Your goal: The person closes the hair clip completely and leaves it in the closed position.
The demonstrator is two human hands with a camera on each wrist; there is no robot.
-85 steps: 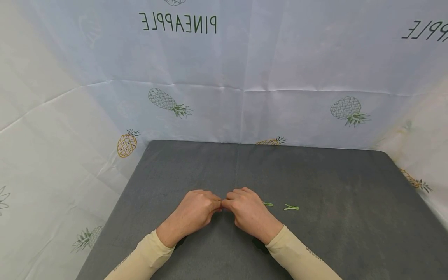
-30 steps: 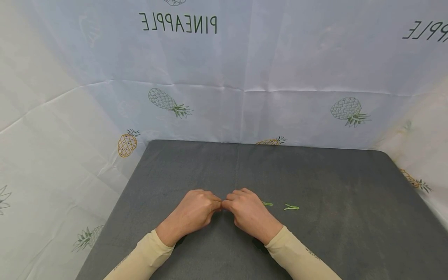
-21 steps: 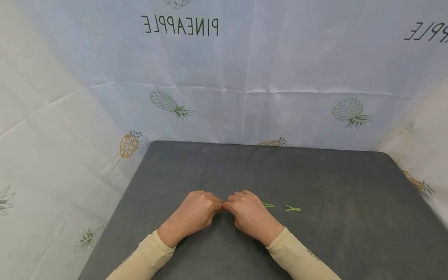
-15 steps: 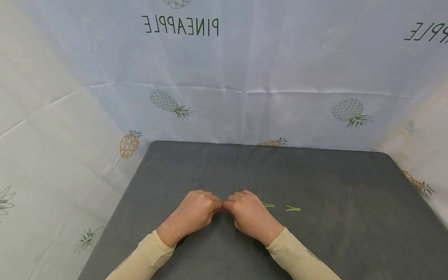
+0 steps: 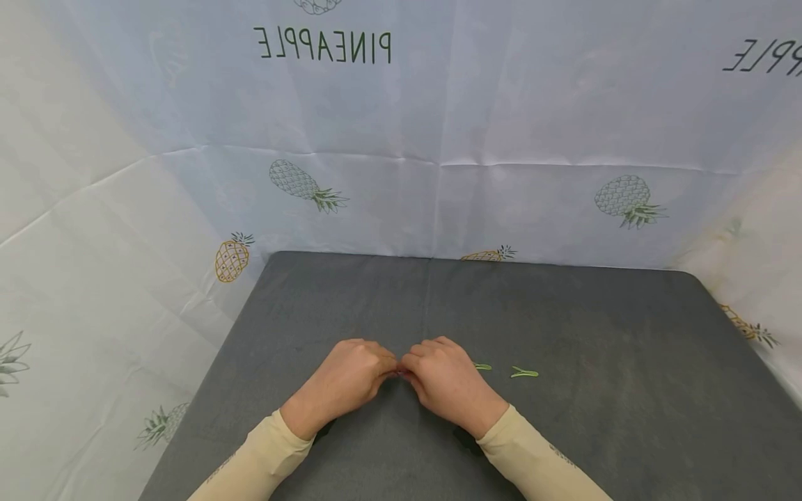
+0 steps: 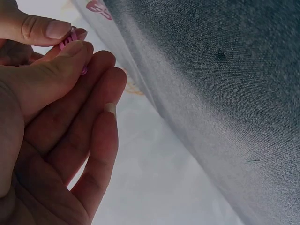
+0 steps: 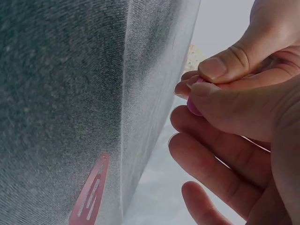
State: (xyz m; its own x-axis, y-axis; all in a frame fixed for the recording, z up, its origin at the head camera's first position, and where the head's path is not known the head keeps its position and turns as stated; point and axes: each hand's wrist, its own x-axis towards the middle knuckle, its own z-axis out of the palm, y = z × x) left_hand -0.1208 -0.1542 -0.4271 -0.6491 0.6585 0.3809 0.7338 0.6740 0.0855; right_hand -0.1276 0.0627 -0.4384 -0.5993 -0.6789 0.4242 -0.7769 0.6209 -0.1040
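Observation:
In the head view my left hand (image 5: 347, 376) and right hand (image 5: 446, 379) meet fingertip to fingertip over the grey table. Between them they pinch a small pink-purple hair clip (image 6: 69, 39), mostly covered by thumbs and fingers. The left wrist view shows slots in the clip; in the right wrist view only its rounded purple end (image 7: 193, 107) peeks out below the thumb. Just right of my right hand lies a green snap hair clip (image 5: 482, 366), partly hidden by it. Farther right lies another green snap clip (image 5: 524, 372), its arms spread in a V.
The dark grey table (image 5: 601, 417) has rounded far corners. A white curtain (image 5: 514, 97) printed with pineapples hangs behind it and at both sides. In the right wrist view a pink snap hair clip (image 7: 90, 194) lies on the cloth surface.
My right fingertips have shifted slightly away from the left ones, so a bit of pink shows between them. Both hands otherwise stay in place, and the green clips lie still.

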